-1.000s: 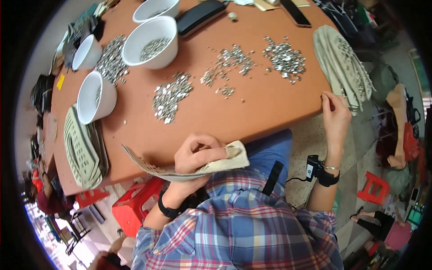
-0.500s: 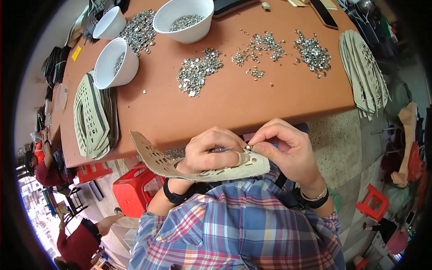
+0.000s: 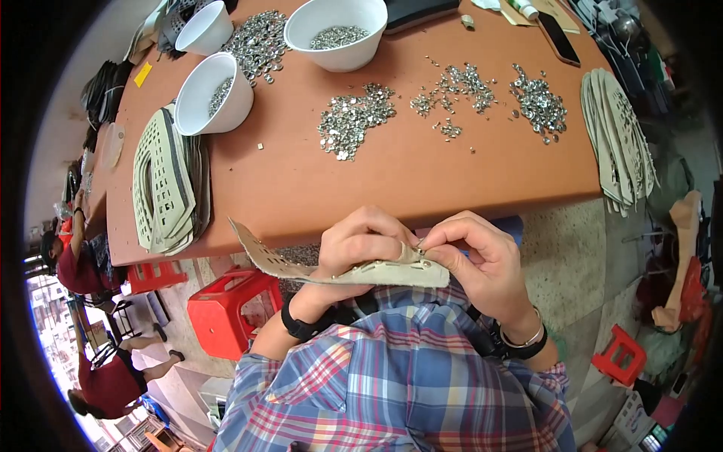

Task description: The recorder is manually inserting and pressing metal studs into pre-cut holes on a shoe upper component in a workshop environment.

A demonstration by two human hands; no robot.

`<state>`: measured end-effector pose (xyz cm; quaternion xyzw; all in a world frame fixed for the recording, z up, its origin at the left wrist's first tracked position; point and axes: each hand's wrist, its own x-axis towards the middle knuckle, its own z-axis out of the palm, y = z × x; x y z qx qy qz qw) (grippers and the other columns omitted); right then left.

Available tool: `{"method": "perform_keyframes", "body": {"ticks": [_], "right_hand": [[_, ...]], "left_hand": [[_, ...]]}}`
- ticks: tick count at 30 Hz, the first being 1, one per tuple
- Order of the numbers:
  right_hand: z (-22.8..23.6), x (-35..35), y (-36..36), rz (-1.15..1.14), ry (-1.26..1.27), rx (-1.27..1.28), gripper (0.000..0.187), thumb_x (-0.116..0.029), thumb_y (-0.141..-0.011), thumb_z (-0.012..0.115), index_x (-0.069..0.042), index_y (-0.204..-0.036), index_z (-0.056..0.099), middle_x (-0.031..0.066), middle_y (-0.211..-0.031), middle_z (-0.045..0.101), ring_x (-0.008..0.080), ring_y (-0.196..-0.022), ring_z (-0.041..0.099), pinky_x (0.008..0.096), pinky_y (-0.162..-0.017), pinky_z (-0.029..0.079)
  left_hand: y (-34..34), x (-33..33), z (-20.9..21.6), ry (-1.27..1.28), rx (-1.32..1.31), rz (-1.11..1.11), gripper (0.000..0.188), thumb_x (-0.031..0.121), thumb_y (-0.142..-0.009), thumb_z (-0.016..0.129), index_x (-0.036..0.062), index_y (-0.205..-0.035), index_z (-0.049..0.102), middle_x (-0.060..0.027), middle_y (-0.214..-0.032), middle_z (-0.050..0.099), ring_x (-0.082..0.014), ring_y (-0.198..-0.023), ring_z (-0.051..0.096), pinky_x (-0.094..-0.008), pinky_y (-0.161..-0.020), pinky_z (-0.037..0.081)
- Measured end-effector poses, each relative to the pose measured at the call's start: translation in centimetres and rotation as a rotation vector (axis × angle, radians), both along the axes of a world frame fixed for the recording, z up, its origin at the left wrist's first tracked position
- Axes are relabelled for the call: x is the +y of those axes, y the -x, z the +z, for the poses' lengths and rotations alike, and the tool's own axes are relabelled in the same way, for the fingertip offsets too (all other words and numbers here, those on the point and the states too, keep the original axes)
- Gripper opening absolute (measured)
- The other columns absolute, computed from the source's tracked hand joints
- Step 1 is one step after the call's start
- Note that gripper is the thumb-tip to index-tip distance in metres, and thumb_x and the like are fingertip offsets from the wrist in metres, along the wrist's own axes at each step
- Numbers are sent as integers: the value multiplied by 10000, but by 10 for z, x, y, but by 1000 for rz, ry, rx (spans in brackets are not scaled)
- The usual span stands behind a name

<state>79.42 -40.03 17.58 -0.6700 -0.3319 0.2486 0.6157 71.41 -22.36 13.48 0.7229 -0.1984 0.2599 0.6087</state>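
My left hand [image 3: 365, 242] grips a beige, slotted piece of leather-like material [image 3: 399, 276] above my lap, its fingers wrapped over the upper edge. The piece curves up at its left end, and small metal studs show near its right end. My right hand [image 3: 486, 260] is closed in a pinch at that right end, thumb and forefinger on a small metal stud [image 3: 420, 252] that their tips partly hide. Both hands are close together, just in front of the table's near edge.
On the brown table [image 3: 301, 196] lie several heaps of metal studs [image 3: 355, 120], with white bowls [image 3: 343, 59] behind. Stacks of slotted pieces sit at the left [image 3: 160, 188] and right [image 3: 619, 143]. A phone [image 3: 559, 39] lies far right. A red stool [image 3: 222, 320] stands lower left.
The held piece has tilted, so its face shows less. My right fingertips stay at its right end, now closer in over the stud. The whole view has shifted slightly.
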Motion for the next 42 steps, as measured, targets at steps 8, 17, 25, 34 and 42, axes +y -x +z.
{"method": "perform_keyframes", "body": {"ticks": [8, 17, 25, 34, 42], "right_hand": [[2, 5, -2, -78, 25, -368, 151, 21, -815, 565, 4, -958, 610, 115, -843, 627, 222, -740, 628, 287, -648, 497], [-11, -13, -57, -462, 363, -409, 176, -71, -852, 571, -17, -1018, 600, 85, -845, 626, 119, -706, 601, 251, -660, 490], [-4, -3, -19, 1, -135, 370, 110, -13, -832, 607, 30, -929, 578, 50, -864, 616, 91, -809, 596, 233, -730, 499], [7, 0, -13, 103, -109, -65, 119, 8, -759, 660, -7, -877, 657, 73, -831, 623, 140, -722, 601, 243, -633, 477], [6, 4, -2, 31, -52, 85, 97, -9, -786, 646, -3, -883, 646, 73, -822, 601, 122, -726, 590, 234, -641, 472]], "left_hand": [[1, -6, -11, 6, 276, 149, 269, -54, -770, 605, 30, -1025, 584, -119, -1027, 605, -217, -877, 604, -313, -762, 502], [4, -15, 9, 486, 663, 167, 181, 32, -809, 573, -3, -986, 565, -123, -950, 614, -214, -886, 589, -325, -814, 474], [-4, -6, 7, -23, 179, 123, 224, -45, -711, 660, 65, -906, 641, -80, -844, 630, -199, -759, 608, -312, -656, 489], [-5, 1, 7, 161, 39, -121, 183, 31, -721, 669, 26, -899, 628, -130, -856, 576, -234, -740, 625, -323, -700, 530], [-2, -1, 7, 89, -30, -34, 144, 33, -688, 700, 14, -737, 566, -104, -860, 486, -267, -706, 612, -356, -664, 546]]}}
